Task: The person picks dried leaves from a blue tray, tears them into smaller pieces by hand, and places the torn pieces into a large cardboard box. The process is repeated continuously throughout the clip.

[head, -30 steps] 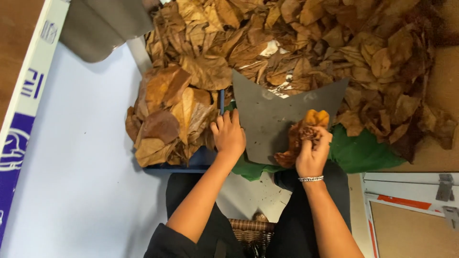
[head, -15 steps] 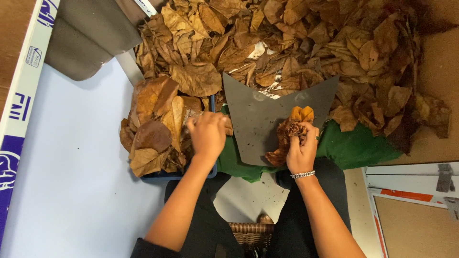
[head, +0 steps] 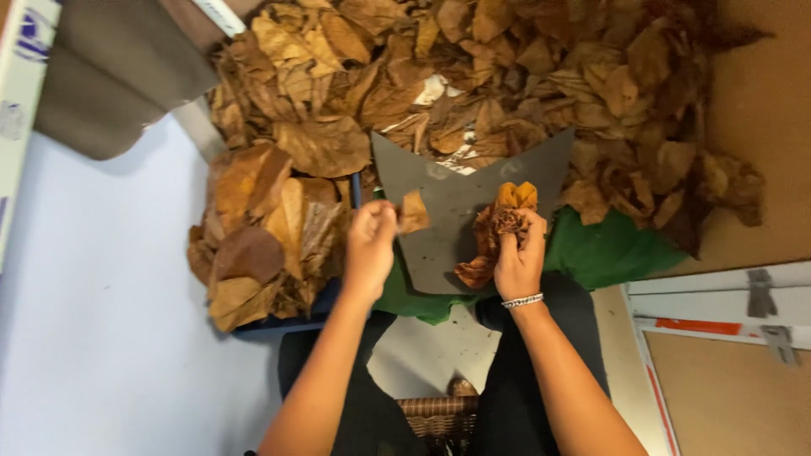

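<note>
My left hand (head: 370, 245) pinches a small dry brown leaf piece (head: 413, 211) over the left part of a grey curved board (head: 448, 228). My right hand (head: 519, 253) grips a crumpled bunch of brown and orange leaves (head: 494, 232) against the same board, its wrist wearing a beaded bracelet (head: 523, 300). The board rests on a green cloth (head: 608, 249) over my lap.
A big heap of dry brown leaves (head: 473, 93) fills the far side. A stack of flat leaves (head: 262, 232) lies at the left on a dark blue tray (head: 287, 323). A pale blue surface (head: 93, 321) is on the left, cardboard (head: 760, 127) on the right, a woven basket (head: 439, 418) below.
My left hand moved from the board to the leaf stack at the left, then came back holding a small leaf piece. The right hand stayed on its leaf bunch.
</note>
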